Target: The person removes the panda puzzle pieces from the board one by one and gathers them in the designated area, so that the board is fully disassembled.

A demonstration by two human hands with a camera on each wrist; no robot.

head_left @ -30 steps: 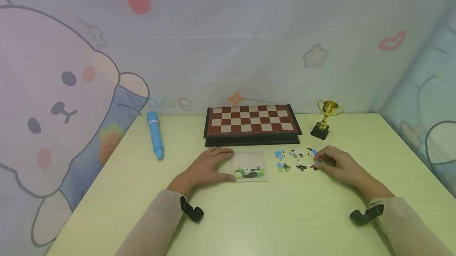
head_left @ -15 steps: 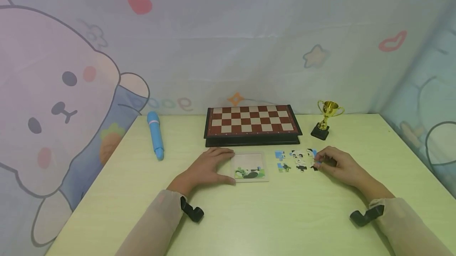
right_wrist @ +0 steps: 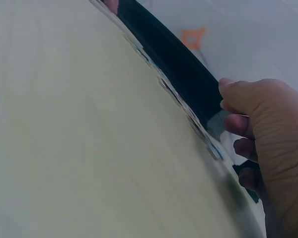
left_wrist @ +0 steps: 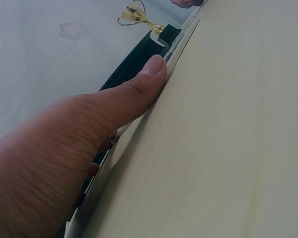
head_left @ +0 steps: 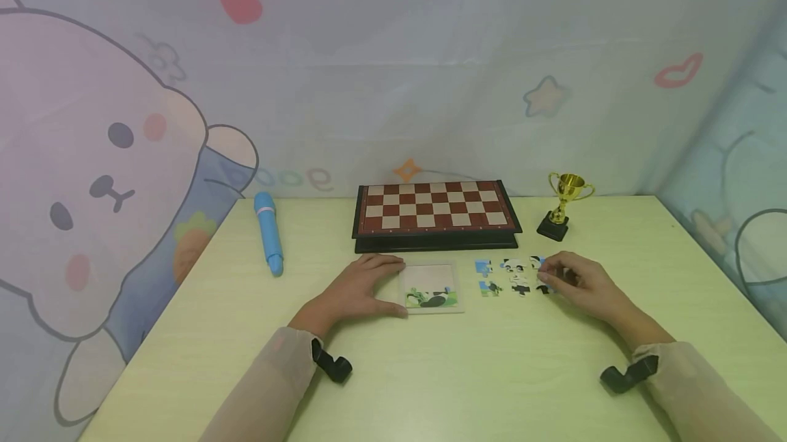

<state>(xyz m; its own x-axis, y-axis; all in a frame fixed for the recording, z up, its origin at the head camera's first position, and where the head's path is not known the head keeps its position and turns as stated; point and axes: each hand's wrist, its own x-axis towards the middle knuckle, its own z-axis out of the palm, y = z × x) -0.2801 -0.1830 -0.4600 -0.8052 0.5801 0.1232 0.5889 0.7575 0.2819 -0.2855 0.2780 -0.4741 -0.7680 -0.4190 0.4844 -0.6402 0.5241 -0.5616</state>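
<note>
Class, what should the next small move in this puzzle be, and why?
Probably, the right hand should bring the lower-right loose piece to the tray: the tray's bottom strip is filled, the space above is bare, and the left hand rests at its left side, perhaps steadying it.

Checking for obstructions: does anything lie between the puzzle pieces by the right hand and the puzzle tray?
Yes: the middle column and left column of loose puzzle pieces, flat on the table. The left hand is at the left edge of the puzzle tray, outside that path.
</note>
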